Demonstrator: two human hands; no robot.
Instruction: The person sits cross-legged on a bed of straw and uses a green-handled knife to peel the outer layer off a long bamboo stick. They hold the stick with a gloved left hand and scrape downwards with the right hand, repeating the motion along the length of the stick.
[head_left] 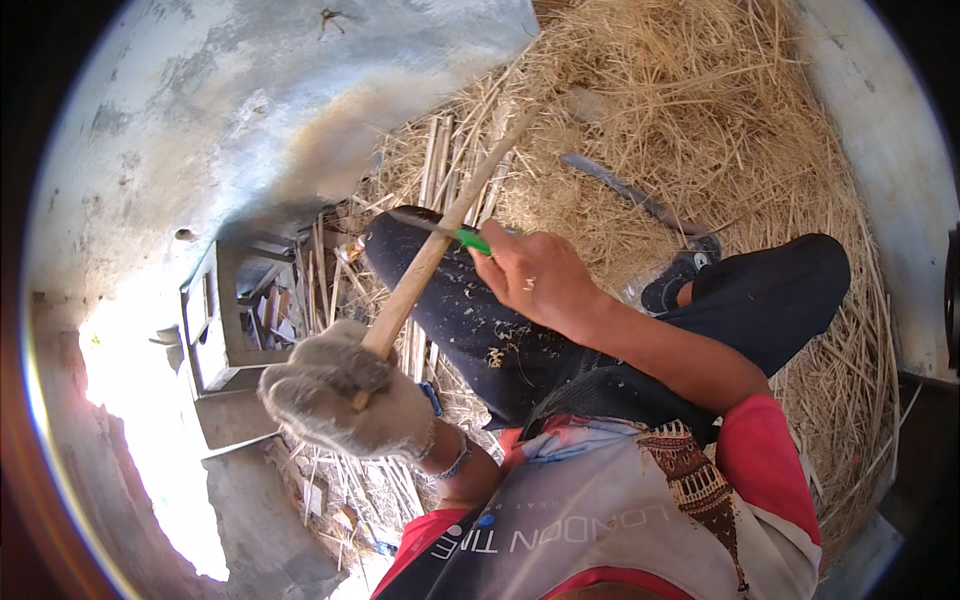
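Observation:
In a thick grey-white work glove, my left hand (345, 395) is wrapped round the lower end of a pale wooden stick (428, 258). The stick slants up and away to the right, over my dark-trousered thigh. My bare right hand (540, 278) grips a knife by its green handle (472, 240). The knife's thin blade points left and lies across the stick, about midway along it. Most of the handle is hidden inside my fingers. Small pale shavings are scattered on my trousers (520, 360).
Loose straw (660, 70) covers the floor ahead and to the right. A long, dark, slightly curved tool (620, 185) lies on it near my foot. At left stands an open wooden box (225, 310) with scraps inside, beside several thin canes (437, 160). Plastered walls (220, 100) rise on both sides.

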